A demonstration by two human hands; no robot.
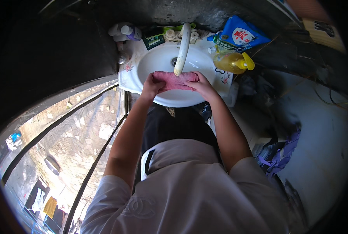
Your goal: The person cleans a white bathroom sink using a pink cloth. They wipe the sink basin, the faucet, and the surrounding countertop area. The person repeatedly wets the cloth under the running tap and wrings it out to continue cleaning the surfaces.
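A folded pink cloth (174, 81) is stretched level between my two hands over the front of a white ceramic washbasin (174, 101). My left hand (152, 87) grips its left end, thumb on top. At the right end, my right hand (201, 84) holds it the same way. The tip of a long whitish faucet spout (183, 48) hangs just over the cloth's upper edge; whether they touch I cannot tell. No running water can be made out.
On the basin's right back corner lie a blue detergent bag (239, 34) and a yellow pump bottle (231, 62). A dark green box (153, 41), a purple-labelled bottle (132, 32) and a small round metallic-topped container (122, 58) stand at the left back. A mesh-covered opening (83, 125) is at left.
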